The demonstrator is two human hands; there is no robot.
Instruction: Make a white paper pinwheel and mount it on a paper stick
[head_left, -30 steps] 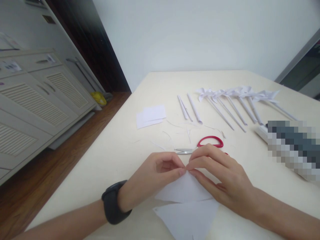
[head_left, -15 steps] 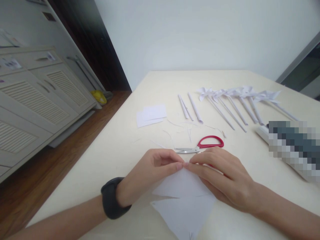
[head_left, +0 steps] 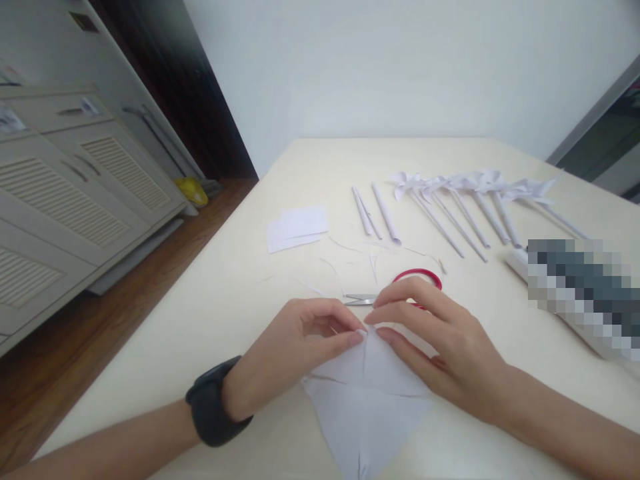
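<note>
Fingertips of left hand [head_left: 300,340] and right hand [head_left: 440,347] pinch together the far corner of the folded white paper [head_left: 367,400], whose long axis runs toward the person; scissors [head_left: 395,293] lie just beyond.

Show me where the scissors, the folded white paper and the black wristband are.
scissors [head_left: 419,274]: head view, on the red handle loop.
folded white paper [head_left: 367,407]: head view, on its flat middle.
black wristband [head_left: 213,403]: head view, on the band's outer face.

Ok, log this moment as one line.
left hand: pinching paper sheet corner | right hand: pinching same corner | scissors: behind hands on table | paper pinwheels: far right
</note>
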